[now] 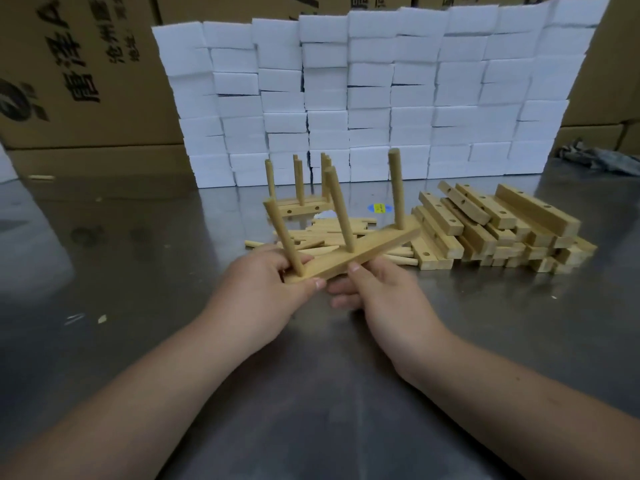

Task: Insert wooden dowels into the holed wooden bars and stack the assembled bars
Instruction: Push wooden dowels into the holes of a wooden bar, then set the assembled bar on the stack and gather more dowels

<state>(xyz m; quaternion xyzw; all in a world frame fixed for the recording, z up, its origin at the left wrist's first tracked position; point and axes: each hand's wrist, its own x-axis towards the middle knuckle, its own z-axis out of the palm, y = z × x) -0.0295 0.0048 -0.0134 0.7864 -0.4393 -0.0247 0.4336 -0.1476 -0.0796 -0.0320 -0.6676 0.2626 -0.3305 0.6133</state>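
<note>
A bar (360, 252) with three dowels seated is gripped at its near end by the left hand (266, 289) and right hand (377, 292). Beyond the fingers, a finished stack (298, 206) waits; loose dowels (332, 233) and a pile (498, 230) of empty bars remain.

The single head view looks forward and down, close over a metal table (138, 254), edges seemingly wide-angle warped.
</note>
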